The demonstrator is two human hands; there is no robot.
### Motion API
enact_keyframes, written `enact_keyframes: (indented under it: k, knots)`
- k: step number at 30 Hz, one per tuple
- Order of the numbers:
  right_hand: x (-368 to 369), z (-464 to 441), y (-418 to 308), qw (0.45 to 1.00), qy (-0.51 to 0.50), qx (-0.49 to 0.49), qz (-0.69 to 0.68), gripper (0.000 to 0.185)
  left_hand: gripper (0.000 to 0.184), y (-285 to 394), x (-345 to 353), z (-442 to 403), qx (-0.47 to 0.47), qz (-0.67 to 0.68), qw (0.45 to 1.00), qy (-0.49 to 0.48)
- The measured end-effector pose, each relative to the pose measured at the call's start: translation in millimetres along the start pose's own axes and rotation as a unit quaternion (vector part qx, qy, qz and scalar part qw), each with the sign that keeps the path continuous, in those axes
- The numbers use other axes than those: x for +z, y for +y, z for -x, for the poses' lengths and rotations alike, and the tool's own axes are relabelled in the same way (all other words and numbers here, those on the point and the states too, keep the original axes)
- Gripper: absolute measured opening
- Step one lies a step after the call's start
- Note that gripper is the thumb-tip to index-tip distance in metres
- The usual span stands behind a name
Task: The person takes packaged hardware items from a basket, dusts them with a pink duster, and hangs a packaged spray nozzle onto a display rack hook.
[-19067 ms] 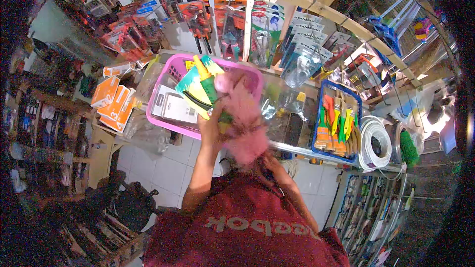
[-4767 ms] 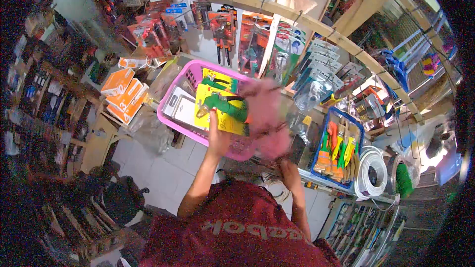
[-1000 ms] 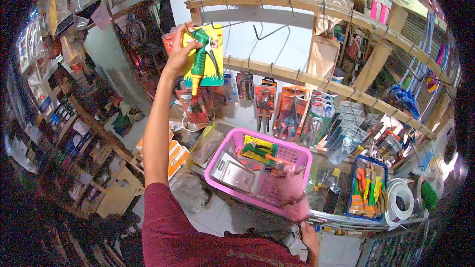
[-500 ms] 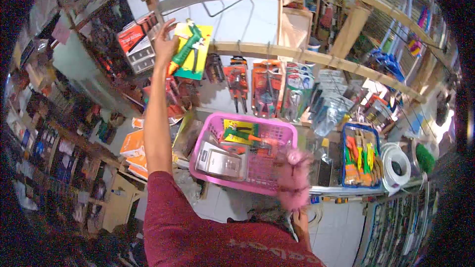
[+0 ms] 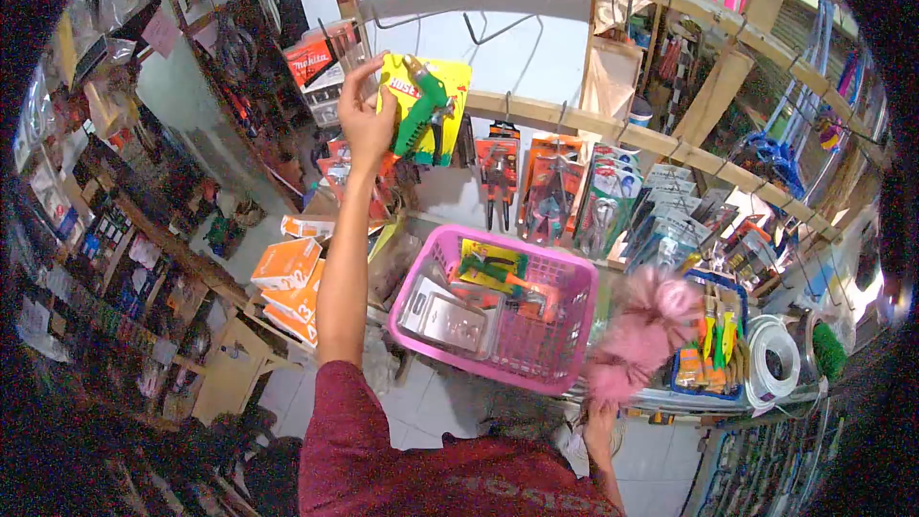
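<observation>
My left hand (image 5: 367,124) is raised by the hanging rail, fingers closed on the edge of a carded hose nozzle (image 5: 421,115). The nozzle is green with a metal tip, on a yellow card. Low on the right, my right hand (image 5: 600,429) grips a fluffy pink duster (image 5: 637,345), whose handle is mostly hidden. The duster's head is slightly blurred and hangs just right of a pink plastic basket (image 5: 488,381). Inside the basket lie another yellow-carded nozzle (image 5: 493,263) and a clear blister pack (image 5: 455,321).
Carded pliers (image 5: 498,182) and other packs hang from hooks on a wooden rail (image 5: 613,120). A blue-rimmed tray of brushes (image 5: 713,335) and a white hose coil (image 5: 771,349) sit at right. Orange-and-white boxes (image 5: 287,273) stack left of the basket.
My view has shifted, so the scene sits further right. The pink duster has swung right, away from the basket's edge. My left hand still holds the carded nozzle near the rail.
</observation>
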State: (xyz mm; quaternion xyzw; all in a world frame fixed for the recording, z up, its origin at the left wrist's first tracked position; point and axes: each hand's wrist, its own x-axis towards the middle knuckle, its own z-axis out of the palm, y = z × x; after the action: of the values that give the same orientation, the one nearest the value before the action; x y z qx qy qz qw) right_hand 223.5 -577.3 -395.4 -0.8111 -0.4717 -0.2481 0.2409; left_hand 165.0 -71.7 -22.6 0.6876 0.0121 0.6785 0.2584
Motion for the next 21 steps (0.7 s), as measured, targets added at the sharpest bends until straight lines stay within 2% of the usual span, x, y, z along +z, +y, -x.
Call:
enact_keyframes:
  k: [2, 4, 5, 7, 8, 10, 13, 14, 16, 17, 18, 19, 20, 21]
  knots:
    - [8.9, -29.3, 0.9, 0.999, 0.011, -0.019, -0.025, 0.016, 0.033, 12.5, 1.0, 5.5, 0.041, -0.004, 0.999, 0.021]
    - [40.5, -36.3, 6.4, 0.988, 0.001, 0.084, -0.133, 0.013, 0.033, 17.9, 1.0, 6.1, 0.086, -0.008, 0.995, 0.047]
    - [75.8, -34.0, 13.2, 0.955, -0.015, 0.194, -0.226, 0.012, 0.033, 21.1, 1.2, 6.7, 0.108, -0.009, 0.992, 0.060]
    - [80.0, -58.0, 5.8, 0.906, -0.029, 0.280, -0.315, 0.011, 0.033, 43.0, 3.0, 4.1, 0.134, -0.007, 0.988, 0.070]
    - [74.1, -79.5, -0.2, 0.911, -0.029, 0.262, -0.317, 0.012, 0.033, 52.9, 3.2, 3.1, 0.149, -0.012, 0.986, 0.074]
    - [31.5, -145.0, -39.9, 0.804, 0.035, 0.310, -0.506, 0.021, 0.033, 76.2, 5.2, 9.7, 0.175, -0.050, 0.980, 0.076]
    - [2.2, -176.8, -49.6, 0.799, -0.125, 0.382, -0.448, 0.040, 0.034, 108.6, 19.5, 56.3, 0.123, 0.011, 0.990, 0.065]
    - [-14.4, -189.4, -56.0, 0.818, -0.131, 0.362, -0.428, 0.042, 0.033, 117.9, 27.5, 77.3, 0.115, 0.036, 0.991, 0.058]
    - [-56.4, -217.2, -73.1, 0.909, -0.065, 0.234, -0.339, 0.046, 0.032, 138.2, 38.8, 124.3, 0.066, 0.059, 0.995, 0.038]
    - [-76.2, -227.9, -79.8, 0.958, -0.012, 0.127, -0.257, 0.048, 0.032, 148.5, 43.0, 146.5, 0.027, 0.057, 0.998, 0.024]
    - [-86.7, -231.7, -82.1, 0.984, 0.039, 0.040, -0.167, 0.050, 0.031, 159.6, 53.9, 162.9, -0.010, 0.126, 0.991, 0.034]
    - [-76.1, -225.1, -73.9, 0.985, 0.129, -0.112, -0.015, 0.054, 0.030, 169.6, 63.7, 176.9, -0.046, 0.194, 0.979, 0.045]
    - [-70.3, -221.3, -71.8, 0.974, 0.054, 0.004, -0.221, 0.049, 0.041, 177.2, 66.5, 190.6, -0.137, 0.187, 0.970, 0.073]
    - [-69.4, -221.1, -72.7, 0.901, 0.030, 0.140, -0.409, 0.045, 0.044, 181.0, 65.5, 194.7, -0.229, 0.242, 0.942, 0.040]
